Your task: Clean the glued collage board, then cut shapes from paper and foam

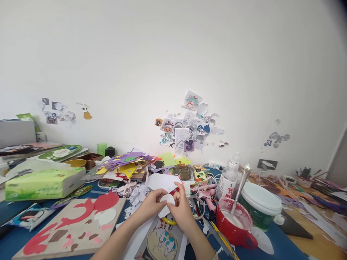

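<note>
A small white rounded paper piece (167,199) is pinched between the fingers of both my hands. My left hand (154,203) has it from the left, fingers closed on its edge. My right hand (180,204) grips the other side with thumb and bent fingers. Just below my hands shows a yellow curved loop (170,221); whether a hand touches it I cannot tell. Under them lies a printed sheet (162,240) with a cartoon figure in a round frame. A larger white sheet (162,182) is behind my hands.
Left, a board (89,242) bears red, brown and white cut-outs, near a green tissue pack (45,182). Coloured paper scraps (127,162) pile up behind. On the right stand a red mug (226,225) with a spoon (241,186), a bottle (227,182) and a white-lidded tub (261,198).
</note>
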